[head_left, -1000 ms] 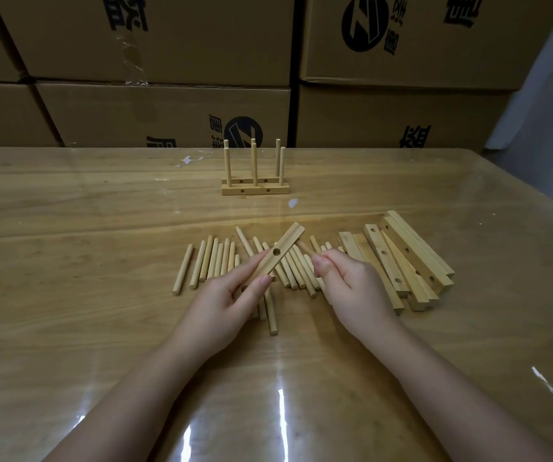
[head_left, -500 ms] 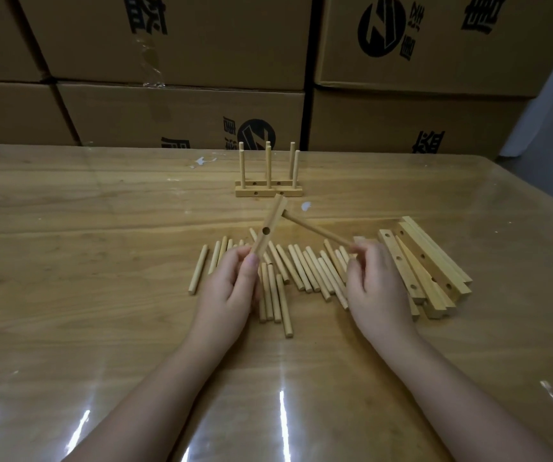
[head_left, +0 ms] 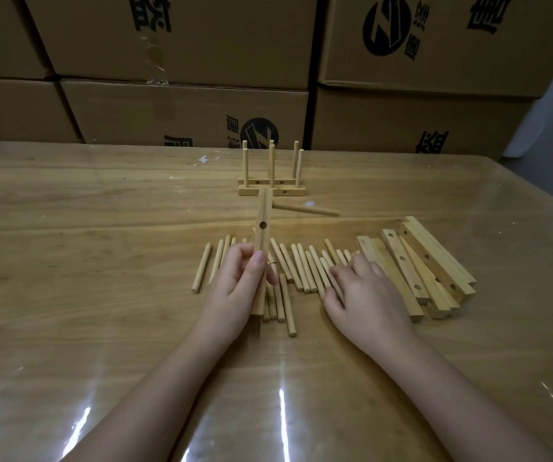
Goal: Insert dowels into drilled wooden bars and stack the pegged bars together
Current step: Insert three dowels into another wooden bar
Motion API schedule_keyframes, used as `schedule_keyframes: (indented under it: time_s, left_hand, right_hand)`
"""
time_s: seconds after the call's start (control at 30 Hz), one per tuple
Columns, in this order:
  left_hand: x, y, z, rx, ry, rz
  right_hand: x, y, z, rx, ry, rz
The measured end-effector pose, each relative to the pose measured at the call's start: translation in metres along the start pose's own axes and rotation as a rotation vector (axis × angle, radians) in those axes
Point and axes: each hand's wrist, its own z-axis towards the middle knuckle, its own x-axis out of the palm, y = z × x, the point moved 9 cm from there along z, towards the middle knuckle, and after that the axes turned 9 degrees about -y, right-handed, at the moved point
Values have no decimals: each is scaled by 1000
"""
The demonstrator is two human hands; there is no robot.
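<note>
1 held bar (head_left: 263,235), 2 pegged bars (head_left: 261,192), ~5 loose bars (head_left: 435,261), ~20 dowels (head_left: 301,268).

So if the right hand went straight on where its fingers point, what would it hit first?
The row of loose dowels; fingertips of the right hand seem to touch them, depth unclear.

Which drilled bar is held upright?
The bar gripped by the left hand, one dowel sticking sideways from its top; the rest lie flat: the pile at right, the pegged pair behind.

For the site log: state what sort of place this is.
Likely a warehouse or small factory workroom: stacked, printed cardboard cartons stand behind a film-covered wooden table, and loose dowels and drilled bars lie in batches for hand assembly.
</note>
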Motion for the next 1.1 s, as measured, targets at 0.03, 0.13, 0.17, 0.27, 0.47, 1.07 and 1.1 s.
schedule_keyframes:
  time_s: [0.03,0.13,0.17,0.27,0.47,1.07,1.1]
  left_hand:
    - [-2,2,1,-17,-14,-14]
    - [-6,5,2,-65,-30,-41]
    - [-6,6,3,-81,-32,-54]
    - [-5,8,3,-111,-25,-74]
    - [-5,11,3,-149,-32,-50]
    - [4,15,-2,-197,52,-20]
    - [5,14,-2,-192,66,-21]
  right_hand:
    - [2,1,-1,-9,19,-4]
    - [4,2,-1,-31,55,9]
    - [4,1,-1,-25,59,21]
    - [1,0,0,-16,41,20]
    - [1,-2,-1,30,18,-43]
    - [-22,34,-4,-136,-99,658]
    - [-20,35,-5,-140,-78,671]
